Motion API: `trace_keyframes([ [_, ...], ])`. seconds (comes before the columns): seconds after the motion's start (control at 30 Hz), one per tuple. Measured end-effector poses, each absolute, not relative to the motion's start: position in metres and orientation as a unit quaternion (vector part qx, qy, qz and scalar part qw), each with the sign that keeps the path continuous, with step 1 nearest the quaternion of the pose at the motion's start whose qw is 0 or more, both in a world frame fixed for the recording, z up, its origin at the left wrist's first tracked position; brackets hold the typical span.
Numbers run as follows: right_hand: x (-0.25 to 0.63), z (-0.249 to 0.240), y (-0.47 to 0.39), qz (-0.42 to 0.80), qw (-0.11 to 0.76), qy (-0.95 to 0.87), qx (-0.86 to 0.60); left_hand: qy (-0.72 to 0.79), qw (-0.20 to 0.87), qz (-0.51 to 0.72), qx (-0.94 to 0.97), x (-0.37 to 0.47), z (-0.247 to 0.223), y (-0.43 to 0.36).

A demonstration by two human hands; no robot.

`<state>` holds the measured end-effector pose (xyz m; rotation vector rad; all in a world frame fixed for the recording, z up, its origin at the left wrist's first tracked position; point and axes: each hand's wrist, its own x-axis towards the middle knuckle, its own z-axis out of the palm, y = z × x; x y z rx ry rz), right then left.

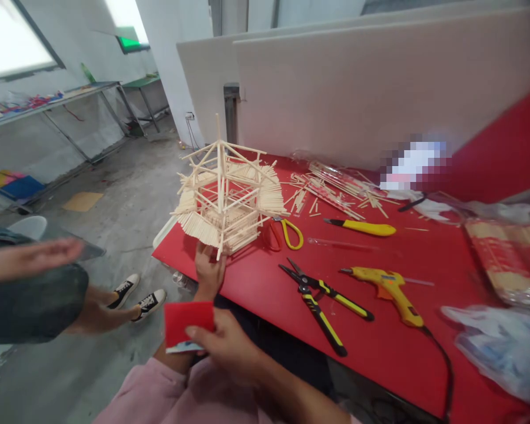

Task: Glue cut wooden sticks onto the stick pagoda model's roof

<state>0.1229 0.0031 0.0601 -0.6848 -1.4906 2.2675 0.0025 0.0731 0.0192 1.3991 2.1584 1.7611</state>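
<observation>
A pavilion model (221,206) built from thin wooden sticks stands at the left end of the red table. My left hand (209,272) is closed at its lower front edge, with the fingertips partly hidden under the sticks. Closer to my body, my right hand (229,341) pinches a small red card (186,323) between thumb and fingers. A strip of something white and blue shows along the card's lower edge. Beside the model lie scissors (294,234) with red and yellow handles, their blades hidden beneath it.
On the red table (265,297) are pliers (320,303), a yellow glue gun (386,285) with its cord, a yellow utility knife (366,227), loose sticks (331,191), packed sticks (499,256) and a plastic bag (503,347). Another person's hand (53,254) is at the left.
</observation>
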Motion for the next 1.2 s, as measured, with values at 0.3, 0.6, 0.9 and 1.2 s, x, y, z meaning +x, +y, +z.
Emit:
trace_keyframes([
  [0.3,0.216,-0.006,0.001,0.655,0.199,-0.615,-0.390,0.600,0.246,0.414,0.639,0.019,0.003,-0.025],
  [0.6,0.218,-0.038,-0.002,0.594,0.209,-0.602,-0.491,0.705,0.411,0.209,0.539,0.032,-0.044,-0.066],
  [0.9,0.258,-0.037,-0.002,0.713,0.243,-0.429,-0.498,0.496,0.728,0.367,0.300,0.062,-0.034,-0.052],
  [1.2,0.206,-0.052,0.000,0.794,0.122,-0.492,-0.336,0.505,0.616,0.529,0.291,0.054,-0.031,-0.063],
])
